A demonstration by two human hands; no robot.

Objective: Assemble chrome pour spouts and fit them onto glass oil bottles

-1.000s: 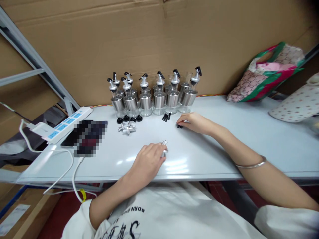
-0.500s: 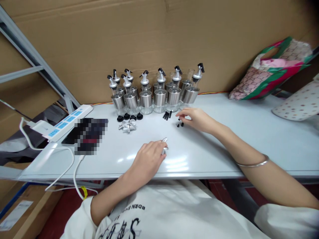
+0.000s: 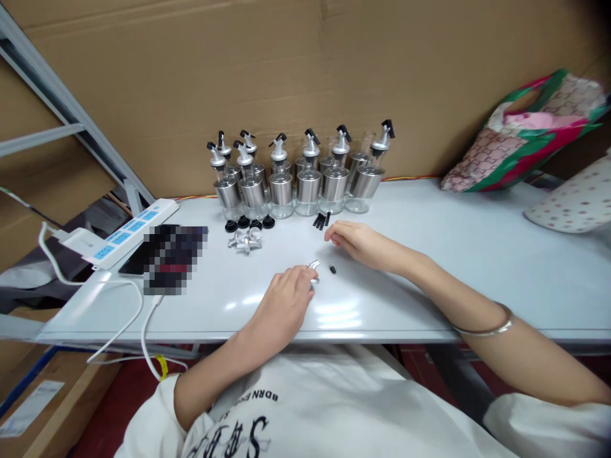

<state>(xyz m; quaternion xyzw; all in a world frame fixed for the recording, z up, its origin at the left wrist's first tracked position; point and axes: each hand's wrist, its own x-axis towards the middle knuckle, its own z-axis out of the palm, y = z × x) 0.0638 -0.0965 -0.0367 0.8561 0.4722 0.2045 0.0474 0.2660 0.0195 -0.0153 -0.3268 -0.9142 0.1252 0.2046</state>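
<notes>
My left hand (image 3: 286, 296) rests low over the table, its fingers closed around a silver pourer spout (image 3: 314, 264) whose tip pokes out past the fingertips. A small black plug (image 3: 333, 270) lies on the table just right of that spout. Above and to the right of it is my right hand (image 3: 359, 244), fingers loosely bent, with nothing visible in them. Its fingertips are close to several thin black strips (image 3: 321, 221). To the left lie several black stoppers (image 3: 243, 222) and, in front of them, a cluster of silver pourer spouts (image 3: 246, 241).
Glass bottles with steel sleeves (image 3: 308, 186), many topped with pourers, stand along the cardboard wall (image 3: 296, 70). A power strip (image 3: 136, 230) and a blurred-out phone (image 3: 174, 261) with cables are on the left. A patterned bag (image 3: 496, 152) sits back right.
My right hand has shifted left and slightly toward me. One black plug now lies near the spout; the spot where the small black plugs lay is now behind my hand. My left hand has barely moved.
</notes>
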